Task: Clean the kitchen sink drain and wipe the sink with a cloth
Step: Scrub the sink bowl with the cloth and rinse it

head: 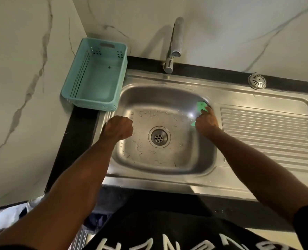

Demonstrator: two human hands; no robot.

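Shiny steel sink point(167, 179) (plastic basket point(88, 98)).

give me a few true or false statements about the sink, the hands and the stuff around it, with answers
1. The right hand presses a green cloth against the basin's right wall. True.
2. The strainer sits in the drain. False: it lies on the sink ledge at the back right, and the drain is uncovered.
3. The teal basket stands left of the basin. True.
4. The left hand holds a sponge. False: it rests at the basin's left edge, fingers curled, holding nothing that shows.
5. Water runs from the tap. False: no stream shows.
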